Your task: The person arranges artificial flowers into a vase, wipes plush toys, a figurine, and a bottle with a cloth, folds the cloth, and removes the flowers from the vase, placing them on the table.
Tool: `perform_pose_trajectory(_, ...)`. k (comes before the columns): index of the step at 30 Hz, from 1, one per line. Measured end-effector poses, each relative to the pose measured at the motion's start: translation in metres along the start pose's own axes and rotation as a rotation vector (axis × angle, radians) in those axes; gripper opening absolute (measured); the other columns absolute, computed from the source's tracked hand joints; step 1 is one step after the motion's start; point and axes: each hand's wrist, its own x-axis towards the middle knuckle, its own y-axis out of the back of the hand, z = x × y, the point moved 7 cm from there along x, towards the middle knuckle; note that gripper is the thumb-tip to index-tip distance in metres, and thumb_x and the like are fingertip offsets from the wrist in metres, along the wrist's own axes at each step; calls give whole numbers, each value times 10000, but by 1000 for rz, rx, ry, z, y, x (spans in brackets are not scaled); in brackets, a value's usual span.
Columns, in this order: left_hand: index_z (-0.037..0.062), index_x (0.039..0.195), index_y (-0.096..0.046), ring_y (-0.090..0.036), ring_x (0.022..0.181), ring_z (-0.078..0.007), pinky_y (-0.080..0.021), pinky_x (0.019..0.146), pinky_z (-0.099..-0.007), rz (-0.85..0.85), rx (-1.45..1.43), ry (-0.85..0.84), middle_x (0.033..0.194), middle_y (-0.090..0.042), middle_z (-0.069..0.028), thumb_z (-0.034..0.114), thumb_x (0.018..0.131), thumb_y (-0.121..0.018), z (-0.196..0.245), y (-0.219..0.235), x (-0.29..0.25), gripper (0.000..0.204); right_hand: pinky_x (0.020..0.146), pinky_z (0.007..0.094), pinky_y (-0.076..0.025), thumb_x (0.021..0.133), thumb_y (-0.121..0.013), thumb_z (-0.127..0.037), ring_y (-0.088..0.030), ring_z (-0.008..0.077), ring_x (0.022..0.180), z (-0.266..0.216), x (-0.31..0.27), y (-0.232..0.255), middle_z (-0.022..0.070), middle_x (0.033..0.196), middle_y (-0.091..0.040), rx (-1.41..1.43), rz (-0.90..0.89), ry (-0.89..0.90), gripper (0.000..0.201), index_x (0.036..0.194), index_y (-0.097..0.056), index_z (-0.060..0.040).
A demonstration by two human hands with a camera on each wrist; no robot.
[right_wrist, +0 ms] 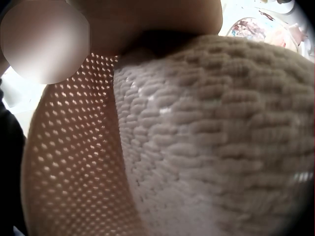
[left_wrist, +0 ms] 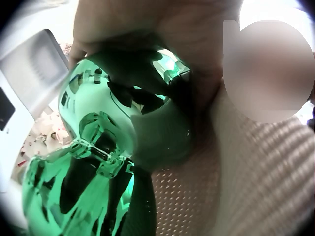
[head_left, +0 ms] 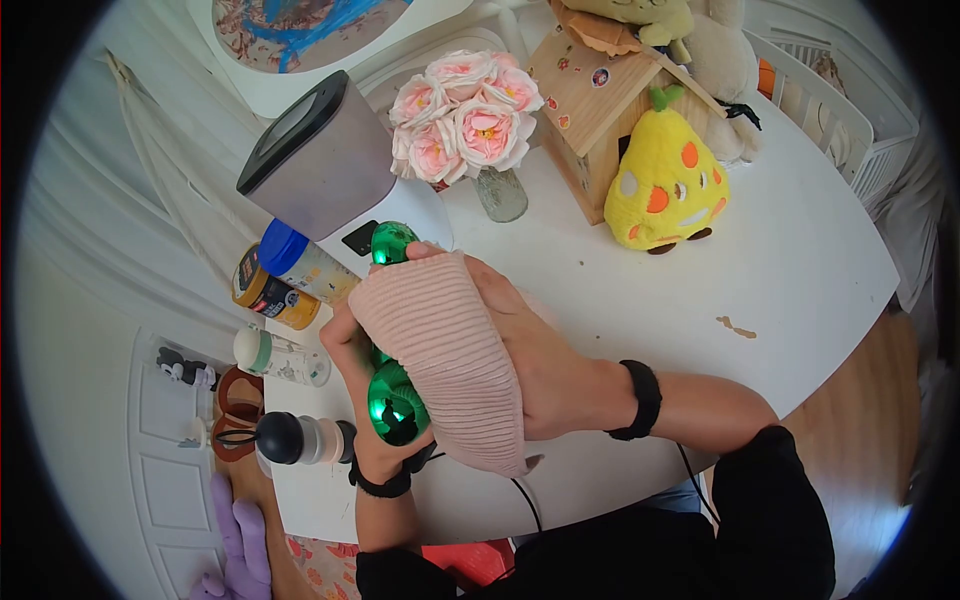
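A shiny green figure with rounded, balloon-like parts stands between my hands in the head view. A pink ribbed knit cloth covers its middle, leaving a round green part showing above and another below. My left hand grips the figure from the left side. From the right, my right hand holds the knit cloth, its fingers partly hidden behind it. In the left wrist view the green figure lies under the hand, against the cloth's holed weave. The knit cloth fills most of the right wrist view.
Behind the hands stand a grey-and-white appliance, a vase of pink roses and a wooden house. A yellow plush toy sits beside the house. Left are a blue-lidded jar, a yellow can and bottles.
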Motion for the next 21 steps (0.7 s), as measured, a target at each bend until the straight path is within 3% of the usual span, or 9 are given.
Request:
perform_pose_trajectory(2, 70, 1335, -344, -487, 1216, -258, -382, 1071, -414, -14, -7, -20, 1312, -432, -129, 115, 702, -859, 1, -2, 0, 818, 1213, 541, -154, 870, -643, -398, -335, 357, 1449, 1, -1, -5, 110, 1458, -487, -83, -57, -14, 590, 1375, -528, -114)
perform_pose_trajectory(8, 99, 1306, -349, -506, 1227, -265, -391, 1076, -422, -53, -26, -77, 1319, -458, -122, 63, 766, -809, -1, -4, -6, 711, 1191, 536, -231, 809, -705, -342, -445, 344, 1335, -9, 9, 12, 102, 1403, -548, -90, 115, 74, 568, 1304, -578, -95)
perform_pose_trajectory(10, 109, 1296, -350, -512, 1231, -268, -394, 1078, -425, -65, -34, -97, 1321, -467, -119, 45, 788, -793, -3, -4, -9, 677, 1116, 479, -374, 783, -764, -265, -526, 312, 1251, 3, 7, 11, 109, 1305, -609, 344, -27, -194, 534, 1259, -606, -81)
perform_pose_trajectory(11, 115, 1258, -397, -514, 1227, -319, -429, 1031, -426, -73, -99, -80, 1279, -467, -193, 190, 604, -938, -11, -1, -15, 852, 1116, 479, -374, 783, -764, -265, -526, 312, 1251, 4, 7, 21, 109, 1305, -609, 344, -26, -194, 534, 1259, -606, -81)
perform_pose_trajectory(13, 116, 1261, -399, -513, 1231, -330, -435, 1033, -430, -148, -119, -151, 1285, -461, -200, 204, 579, -951, 5, -7, -8, 882, 976, 331, -482, 842, -802, -257, -579, 139, 1125, 12, 2, 24, 101, 1245, -584, 388, -249, -317, 634, 1335, -488, -13)
perform_pose_trajectory(14, 117, 1264, -401, -511, 1236, -342, -441, 1034, -434, -223, -141, -221, 1292, -455, -208, 217, 554, -964, 15, -14, -8, 911, 976, 331, -482, 842, -802, -257, -579, 139, 1125, 17, -6, 24, 101, 1245, -584, 388, -250, -318, 634, 1335, -488, -13)
perform_pose_trajectory(15, 130, 1272, -405, -514, 1228, -349, -462, 1017, -457, -236, -160, -223, 1294, -446, -212, 227, 503, -988, 15, -17, -10, 970, 971, 333, -485, 836, -804, -257, -582, 149, 1119, 27, -7, 24, 104, 1239, -588, 407, -231, -334, 627, 1327, -497, -15)
perform_pose_trajectory(21, 129, 1292, -389, -510, 1205, -318, -471, 994, -463, -263, -135, -165, 1291, -435, -194, 229, 461, -1006, 25, -20, -5, 1040, 942, 346, -500, 806, -810, -253, -596, 206, 1084, 66, -43, 18, 121, 1199, -610, 519, -114, -432, 584, 1276, -545, -28)
